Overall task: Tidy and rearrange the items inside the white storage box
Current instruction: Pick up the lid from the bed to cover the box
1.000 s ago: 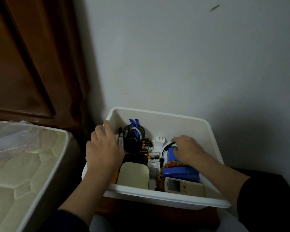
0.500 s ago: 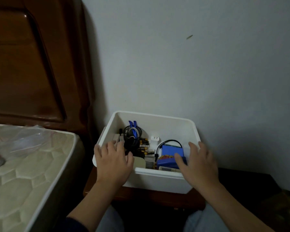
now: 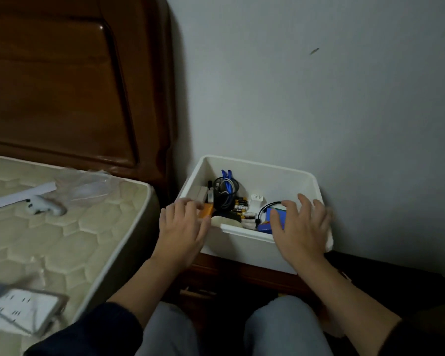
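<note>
The white storage box (image 3: 252, 249) sits on a dark wooden nightstand (image 3: 242, 276) against the wall, at about four o'clock from the headboard. Both hands — left hand (image 3: 183, 228), right hand (image 3: 299, 227) — hover with fingers spread at its front corners, grasping nothing. Inside, batteries (image 3: 240, 204), coiled cables (image 3: 225, 186) and a blue box (image 3: 274, 217) look roughly grouped — tidying seems nearly finished.

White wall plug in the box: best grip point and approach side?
Judging from the head view: pinch the white plug across its body's two side faces, coming straight down from above. It stands near the white storage box's back wall, prongs up, batteries close on its left, so a side approach looks cramped.
</note>
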A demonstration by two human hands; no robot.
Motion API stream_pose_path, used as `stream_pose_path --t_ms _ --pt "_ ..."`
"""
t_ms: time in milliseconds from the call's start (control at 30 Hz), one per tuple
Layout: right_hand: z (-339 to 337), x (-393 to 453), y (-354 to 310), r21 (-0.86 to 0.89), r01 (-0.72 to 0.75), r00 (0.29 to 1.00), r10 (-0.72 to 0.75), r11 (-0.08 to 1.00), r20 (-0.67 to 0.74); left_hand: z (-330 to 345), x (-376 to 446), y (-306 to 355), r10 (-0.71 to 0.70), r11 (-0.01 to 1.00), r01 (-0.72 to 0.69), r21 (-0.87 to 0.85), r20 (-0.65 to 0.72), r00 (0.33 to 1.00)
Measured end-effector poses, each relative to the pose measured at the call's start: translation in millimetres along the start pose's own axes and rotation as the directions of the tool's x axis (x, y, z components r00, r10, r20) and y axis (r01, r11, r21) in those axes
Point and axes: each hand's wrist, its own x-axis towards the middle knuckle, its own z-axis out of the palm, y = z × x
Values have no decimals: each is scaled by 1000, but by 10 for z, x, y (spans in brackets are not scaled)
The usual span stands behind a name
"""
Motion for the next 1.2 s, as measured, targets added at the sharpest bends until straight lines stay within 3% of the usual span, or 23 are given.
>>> stream_pose_path --t_ms 133,233,400,533,600,700,767,833,933,1000,1100,1200 --pt "-207 -65 -920 245 203 969 -160 948 -187 -482 -311 -499 -94 995 83 -51 -295 951" --pt "-454 -145 -1727 426 312 940 -209 850 -271 -1003 -646 -900 -195 981 180 -77 -466 863" --pt "-798 -458 -3010 657 435 897 -361 616 -256 -1763 -1480 -1593 -335 899 439 -1 -647 685" --pt "-882 -1000 -3911 744 472 834 -514 473 -202 -2165 -2285 -2115 -417 781 624 26 -722 552" --pt "-863 -1362 -4246 785 485 777 -601 386 -185 -2221 -2710 -2332 -485 701 712 29 -713 506" --pt "-777 -1930 -4550 889 418 633 -761 185 -140 -2158 -3291 -2548 -663 519 854 41 -612 432" --pt "-695 -2266 -4667 927 350 536 -840 133 -81 -2094 -3636 -2648 -790 358 930 83 -505 349" --pt "-621 -2552 -4758 948 282 443 -896 149 9 -1987 -3975 -2758 -902 228 964 139 -342 262" --pt "-553 -2907 -4846 937 229 274 -941 263 197 -1704 -4360 -2873 -974 222 951 216 3 227" --pt "-538 -3056 -4851 910 263 208 -940 320 271 -1489 -4482 -2902 -971 233 937 259 118 209" --pt "-567 -3098 -4818 895 306 187 -942 324 277 -1285 -4517 -2929 -979 201 942 268 80 186" --pt "-621 -2973 -4817 899 303 218 -941 317 259 -1222 -4521 -2951 -975 192 920 343 -36 217"
